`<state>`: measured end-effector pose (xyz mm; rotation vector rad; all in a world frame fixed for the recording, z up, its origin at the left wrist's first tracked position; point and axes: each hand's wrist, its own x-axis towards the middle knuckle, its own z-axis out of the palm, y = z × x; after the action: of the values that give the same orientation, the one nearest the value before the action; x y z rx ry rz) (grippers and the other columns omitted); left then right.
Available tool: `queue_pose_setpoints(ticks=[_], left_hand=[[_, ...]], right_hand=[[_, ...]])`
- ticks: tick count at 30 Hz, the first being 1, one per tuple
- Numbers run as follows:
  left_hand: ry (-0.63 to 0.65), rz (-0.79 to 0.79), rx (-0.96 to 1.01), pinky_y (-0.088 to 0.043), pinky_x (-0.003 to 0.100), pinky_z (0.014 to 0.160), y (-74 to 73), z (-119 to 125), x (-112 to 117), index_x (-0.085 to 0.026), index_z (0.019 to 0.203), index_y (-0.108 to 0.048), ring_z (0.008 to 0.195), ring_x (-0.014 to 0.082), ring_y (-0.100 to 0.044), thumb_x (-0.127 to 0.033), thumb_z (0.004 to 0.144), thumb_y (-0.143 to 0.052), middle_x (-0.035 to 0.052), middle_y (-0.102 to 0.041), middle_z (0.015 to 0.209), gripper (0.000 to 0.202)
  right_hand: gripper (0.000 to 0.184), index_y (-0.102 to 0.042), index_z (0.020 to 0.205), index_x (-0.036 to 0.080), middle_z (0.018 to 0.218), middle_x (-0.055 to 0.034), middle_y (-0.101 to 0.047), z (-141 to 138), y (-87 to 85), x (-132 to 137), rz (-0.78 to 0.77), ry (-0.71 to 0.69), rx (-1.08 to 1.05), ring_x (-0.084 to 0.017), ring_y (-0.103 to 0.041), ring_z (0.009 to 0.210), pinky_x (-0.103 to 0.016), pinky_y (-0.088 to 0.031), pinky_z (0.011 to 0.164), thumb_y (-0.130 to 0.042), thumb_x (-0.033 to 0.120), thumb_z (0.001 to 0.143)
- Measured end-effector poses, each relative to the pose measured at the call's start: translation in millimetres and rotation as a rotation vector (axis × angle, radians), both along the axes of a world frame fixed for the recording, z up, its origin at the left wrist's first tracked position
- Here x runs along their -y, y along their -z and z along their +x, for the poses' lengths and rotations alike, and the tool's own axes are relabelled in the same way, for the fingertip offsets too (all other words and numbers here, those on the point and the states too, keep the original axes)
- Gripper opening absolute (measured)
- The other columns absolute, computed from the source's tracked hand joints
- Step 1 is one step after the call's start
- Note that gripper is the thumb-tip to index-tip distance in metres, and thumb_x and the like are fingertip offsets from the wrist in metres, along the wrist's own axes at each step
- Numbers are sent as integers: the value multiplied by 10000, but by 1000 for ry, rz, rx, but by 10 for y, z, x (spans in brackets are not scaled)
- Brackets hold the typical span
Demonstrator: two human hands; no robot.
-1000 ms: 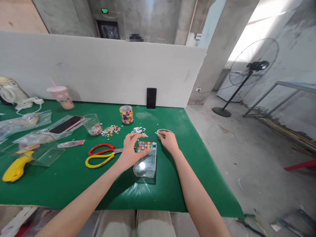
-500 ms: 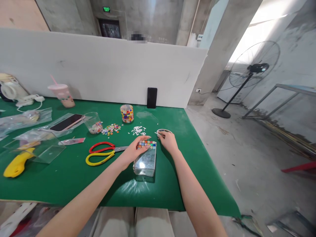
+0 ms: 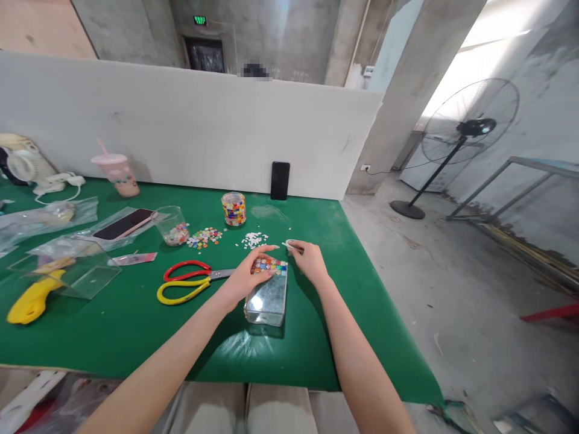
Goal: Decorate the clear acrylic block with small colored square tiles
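A clear rectangular box [image 3: 268,301] lies on the green table [image 3: 136,337], with small coloured mosaic tiles [image 3: 274,266] set on its far end. My left hand [image 3: 246,274] lies over that far end, fingers curled across the tiles and thumb against the box's side. My right hand [image 3: 310,260] is just right of the box, pinched on a thin white stick [image 3: 289,244] that points left. A heap of white tiles [image 3: 253,239] lies just beyond both hands.
Red-and-yellow scissors [image 3: 185,283] lie left of the box. Farther back are loose coloured tiles [image 3: 205,237], a tipped plastic cup [image 3: 172,226], a tile-covered jar [image 3: 233,208] and a black phone [image 3: 280,180] leaning on the white partition. Plastic bags and a yellow tool [image 3: 31,298] lie at left; a floor fan [image 3: 470,129] stands at right.
My left hand came down from hovering with spread fingers and now lies on the tiled end of the box. The right hand shifted slightly and now covers the small round dish.
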<state>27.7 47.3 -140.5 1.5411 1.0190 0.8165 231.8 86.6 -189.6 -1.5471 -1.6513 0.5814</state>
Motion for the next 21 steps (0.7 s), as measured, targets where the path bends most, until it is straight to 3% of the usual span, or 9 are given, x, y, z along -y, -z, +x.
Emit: queue_pose_setpoints(ticks=[4, 7, 9, 11, 14, 18, 21], left_hand=[[19, 32, -6, -445, 432, 1044, 36, -26, -28, -233, 1294, -563, 1130, 270, -616, -407, 809, -694, 88, -637, 1211, 531], [82, 10, 7, -503, 421, 974, 23, -140, -67, -266, 1400, -468, 1140, 265, -631, -585, 939, -441, 113, -627, 1292, 561], [147, -2, -13, -504, 417, 983, -10, -238, -73, -308, 1465, -388, 1204, 272, -604, -623, 897, -507, 109, -577, 1384, 661], [210, -10, -70, -487, 419, 1016, -57, -315, -52, -332, 1496, -343, 1254, 299, -570, -518, 704, -792, 100, -519, 1449, 929], [267, -12, -141, -449, 446, 1068, -134, -346, 18, -336, 1523, -279, 1293, 320, -530, -345, 566, -902, 94, -469, 1480, 1142], [277, 98, -201, -335, 456, 1164, -210, -301, 114, -328, 1497, -302, 1383, 304, -420, -325, 625, -869, 79, -371, 1518, 1041], [249, 229, -240, -321, 459, 1176, -226, -281, 154, -340, 1468, -345, 1394, 292, -398, -305, 685, -829, 66, -369, 1488, 921]], right_hand=[[245, -637, 1137, 175, 1152, -77, -668, -57, -133, 61, 57, 21, -110, -191, -669, 959, -399, -574, 840, -588, 334, 958], [204, -667, 1052, 160, 1030, -56, -713, -118, -235, 121, 117, 66, -195, -170, -692, 871, -379, -582, 812, -597, 325, 952], [161, -700, 989, 167, 944, -50, -752, -170, -296, 166, 163, 101, -245, -174, -712, 820, -368, -584, 815, -600, 282, 935], [157, -732, 944, 185, 886, -52, -781, -225, -352, 210, 205, 128, -287, -193, -730, 794, -355, -585, 820, -592, 240, 899], [183, -756, 922, 201, 839, -49, -796, -282, -425, 263, 248, 150, -341, -218, -744, 789, -352, -590, 813, -589, 235, 853], [197, -759, 935, 204, 909, -59, -802, -278, -487, 286, 286, 159, -416, -224, -752, 815, -358, -594, 814, -603, 278, 841], [208, -758, 944, 191, 961, -73, -799, -246, -496, 277, 298, 152, -469, -222, -756, 814, -363, -595, 823, -624, 306, 834]])
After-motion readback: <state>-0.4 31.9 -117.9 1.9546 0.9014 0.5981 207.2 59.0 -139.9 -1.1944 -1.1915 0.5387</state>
